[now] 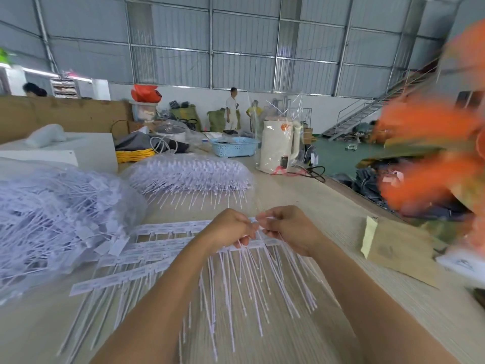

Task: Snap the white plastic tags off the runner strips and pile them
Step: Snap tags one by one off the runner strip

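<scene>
The bench (301, 195) carries everything, and I take the runner strip (168, 227) in the middle as the landmark for places. To the left of this strip lies the big pile of loose tags (52, 211), which spills against the strip's left end. Beyond the strip, farther from the person, sits a clear bag of unbroken strips (189, 177), and behind that a white kettle (279, 145) and a blue basket (235, 147). Well to the right of the strip lies a brown envelope (401, 248). More strips (110, 279) lie on the near side of the landmark, each with its long axis running left to right, while the thin tails (236, 298) hang toward the person. The left hand (231, 227) and the right hand (291, 227) meet at the right end of the landmark strip. Each grip is closed: the left fingers curl around the strip, and the right fingers pinch a single tag (267, 220) just beside the left fingertips. I judge that the coming snap depends on this: the tag stands across the strip's long axis, so the right hand, which is nearer to it, must bend it away while the left hand holds the strip steady.
</scene>
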